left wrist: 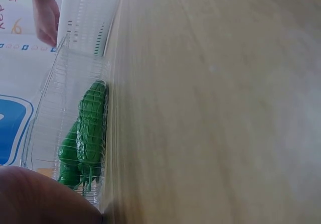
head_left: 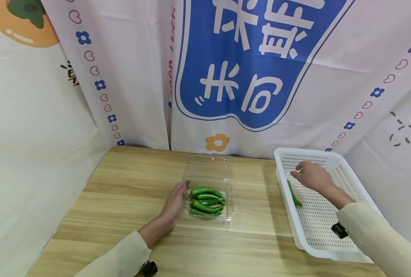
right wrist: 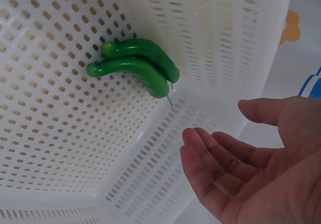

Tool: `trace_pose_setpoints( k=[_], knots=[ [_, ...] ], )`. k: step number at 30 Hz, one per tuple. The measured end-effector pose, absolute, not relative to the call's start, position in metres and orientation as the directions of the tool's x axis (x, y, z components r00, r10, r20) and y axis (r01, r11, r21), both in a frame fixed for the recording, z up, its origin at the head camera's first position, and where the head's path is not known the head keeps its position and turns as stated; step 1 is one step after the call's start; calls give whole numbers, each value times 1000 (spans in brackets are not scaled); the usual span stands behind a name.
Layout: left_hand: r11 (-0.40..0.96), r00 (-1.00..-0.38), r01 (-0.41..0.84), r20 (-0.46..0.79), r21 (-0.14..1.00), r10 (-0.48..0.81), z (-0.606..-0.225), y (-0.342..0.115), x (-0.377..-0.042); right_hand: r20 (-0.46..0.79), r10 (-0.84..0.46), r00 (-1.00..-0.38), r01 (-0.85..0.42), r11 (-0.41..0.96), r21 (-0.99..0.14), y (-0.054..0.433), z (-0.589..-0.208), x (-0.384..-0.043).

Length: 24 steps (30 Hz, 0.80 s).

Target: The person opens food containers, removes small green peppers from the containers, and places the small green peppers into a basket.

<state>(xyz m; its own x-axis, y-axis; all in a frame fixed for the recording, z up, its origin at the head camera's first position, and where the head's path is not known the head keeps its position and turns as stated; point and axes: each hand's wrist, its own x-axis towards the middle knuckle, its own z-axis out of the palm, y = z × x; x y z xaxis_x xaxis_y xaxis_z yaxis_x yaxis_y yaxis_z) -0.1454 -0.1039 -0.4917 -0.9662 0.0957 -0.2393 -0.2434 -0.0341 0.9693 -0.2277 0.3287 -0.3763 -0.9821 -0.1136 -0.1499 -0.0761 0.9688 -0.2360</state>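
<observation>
- Right hand (head_left: 313,176): over the far left part of the basket (head_left: 318,223), thumb apart from the bent fingers in the right wrist view. Nothing is held; hand released.
- Left hand (head_left: 172,204): laid along the left side of the box (head_left: 230,204), fingers extended, no grasp seen. It appears to be steadying the box.
- Box: clear, on the table (head_left: 257,231), lid (head_left: 209,168) folded back on the far side. About five green peppers lie together in it.
- Loose peppers (right wrist: 131,67): two, side by side and touching, on the basket floor near its left wall. The right hand is near them, not in contact.
- Step in hand, as judged: sorting of peppers between basket and box, with the right hand at the basket end, probably reaching for a pepper. The direction of transfer cannot be confirmed.
- Next move, as judged: it calls for the right hand to lower, close thumb and fingers about one pepper, and part it from its neighbour.
- Caution: the skins look glossy and may slip; the light box may need the left hand's support.
</observation>
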Motion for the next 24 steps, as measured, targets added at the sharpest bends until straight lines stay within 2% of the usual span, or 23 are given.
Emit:
trace_pose_setpoints(
  k=[7,24],
  knots=[
    [-36,-966,-244,-240,969,96,-491,-104,-146,-116,-114,-987,-83,966,-244,321,-367,-226],
    [-45,-966,-244,-239,969,99,-493,-105,-146,38,-214,-976,-217,959,-184,282,-345,-217]
  ],
)
